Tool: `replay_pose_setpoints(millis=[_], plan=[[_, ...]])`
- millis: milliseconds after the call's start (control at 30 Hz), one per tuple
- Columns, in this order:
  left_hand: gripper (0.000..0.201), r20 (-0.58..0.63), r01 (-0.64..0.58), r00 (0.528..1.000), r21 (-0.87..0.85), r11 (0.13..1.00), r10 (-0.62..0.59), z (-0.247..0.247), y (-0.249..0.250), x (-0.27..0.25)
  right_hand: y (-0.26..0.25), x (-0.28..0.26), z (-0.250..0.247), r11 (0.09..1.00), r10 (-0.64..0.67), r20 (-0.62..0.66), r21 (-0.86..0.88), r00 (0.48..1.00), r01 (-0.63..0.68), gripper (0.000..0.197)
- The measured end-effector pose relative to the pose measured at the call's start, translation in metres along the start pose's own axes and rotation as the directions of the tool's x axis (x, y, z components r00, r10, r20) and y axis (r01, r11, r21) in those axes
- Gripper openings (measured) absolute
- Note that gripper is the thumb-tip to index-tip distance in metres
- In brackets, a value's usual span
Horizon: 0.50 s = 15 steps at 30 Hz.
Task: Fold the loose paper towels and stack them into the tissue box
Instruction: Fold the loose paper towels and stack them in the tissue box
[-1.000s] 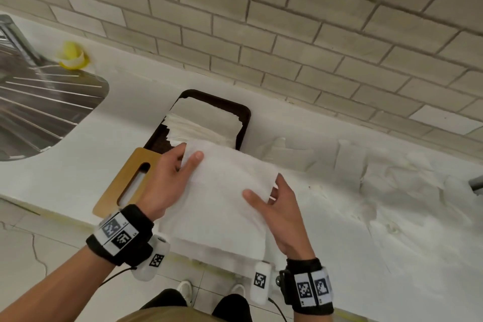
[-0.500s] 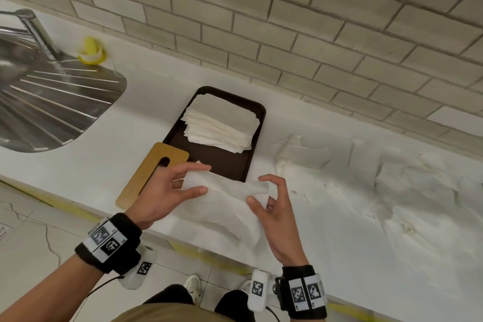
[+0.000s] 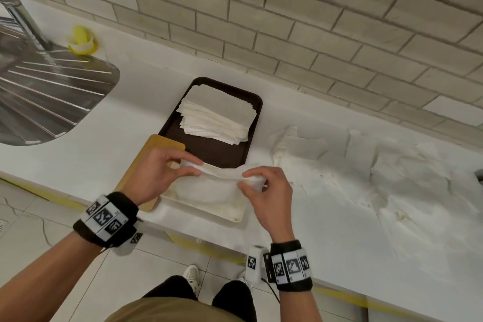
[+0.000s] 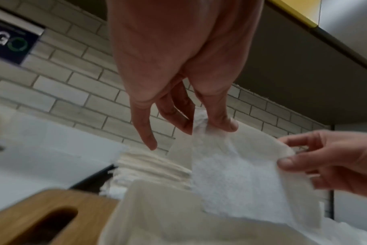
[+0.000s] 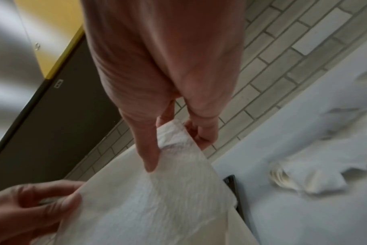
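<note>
Starting at the far left of the head view, a steel sink drainboard (image 3: 47, 97) and a yellow object (image 3: 81, 40) by the tap sit well apart from the work. Next comes the wooden lid (image 3: 146, 162) with its slot, lying on the white counter (image 3: 339, 230) just beside the cream tissue box (image 3: 230, 213). The left hand (image 3: 156, 175) pinches the left end of a folded paper towel (image 3: 211, 185) between thumb and fingertips, and the left wrist view shows the pinky extended free. The towel hangs just above the open box, sagging into it in the middle — soft, feather-light stuff that droops wherever it is unsupported. Behind it, a dark tray (image 3: 167, 125) carries a neat stack of folded towels (image 3: 217, 117). The right hand (image 3: 269, 191) grips the towel's other end, its fingers curled round a bunched corner (the right wrist view shows the paper crumpled there). Farther right, loose towels (image 3: 366, 165) lie scattered across the counter, unfolded.

The paper tears easily and creases under any squeeze, so it is best held at both ends of the fold line with a light pinch — enough tension to keep the fold flat, not enough to rip it. Lowering it level into the box looks like the step in hand; much of the pile remains.
</note>
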<state>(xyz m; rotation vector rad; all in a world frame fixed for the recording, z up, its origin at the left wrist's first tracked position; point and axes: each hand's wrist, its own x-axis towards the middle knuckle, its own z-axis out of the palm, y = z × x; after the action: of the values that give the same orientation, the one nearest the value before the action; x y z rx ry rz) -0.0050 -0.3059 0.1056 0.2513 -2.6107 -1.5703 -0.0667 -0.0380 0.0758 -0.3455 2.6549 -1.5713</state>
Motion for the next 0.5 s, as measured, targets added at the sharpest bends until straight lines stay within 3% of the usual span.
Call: replay_pose_setpoints(millis=[67, 133, 200, 267, 333, 400, 433, 500], plan=[[0.023, -0.063, -0.092, 0.994, 0.048, 0.995, 0.095, -0.006, 0.004, 0.009, -0.007, 0.006, 0.001, 0.996, -0.09, -0.103, -0.026, 0.991, 0.087, 0.022], [0.022, -0.128, -0.204, 0.969, 0.083, 0.976, 0.213, -0.011, 0.006, 0.011, -0.012, 0.004, 0.0, 0.97, -0.241, -0.198, -0.083, 0.95, 0.229, 0.02], [0.02, -0.156, -0.309, 0.93, 0.155, 0.938, 0.333, -0.014, -0.004, 0.009, -0.007, -0.006, 0.001, 0.915, -0.381, -0.21, -0.223, 0.9, 0.335, 0.019], [0.014, -0.095, -0.382, 0.901, 0.294, 0.876, 0.424, -0.014, -0.027, 0.005, 0.008, -0.014, 0.007, 0.816, -0.456, -0.086, -0.438, 0.886, 0.378, 0.018], [0.01, 0.045, -0.426, 0.888, 0.457, 0.781, 0.458, -0.01, -0.052, 0.003, 0.026, -0.016, 0.017, 0.732, -0.382, 0.111, -0.57, 0.917, 0.374, 0.014], [0.004, 0.194, -0.394, 0.914, 0.64, 0.66, 0.356, -0.005, -0.071, 0.003, 0.04, -0.016, 0.028, 0.673, -0.269, 0.266, -0.635, 0.926, 0.378, 0.006], [0.012, 0.249, -0.357, 0.934, 0.703, 0.615, 0.257, -0.001, -0.074, 0.003, 0.045, -0.015, 0.034, 0.648, -0.226, 0.315, -0.658, 0.922, 0.384, 0.003], [0.022, 0.371, -0.361, 0.924, 0.776, 0.517, 0.089, 0.004, -0.08, 0.008, 0.051, -0.01, 0.042, 0.614, -0.173, 0.384, -0.678, 0.907, 0.404, 0.005]])
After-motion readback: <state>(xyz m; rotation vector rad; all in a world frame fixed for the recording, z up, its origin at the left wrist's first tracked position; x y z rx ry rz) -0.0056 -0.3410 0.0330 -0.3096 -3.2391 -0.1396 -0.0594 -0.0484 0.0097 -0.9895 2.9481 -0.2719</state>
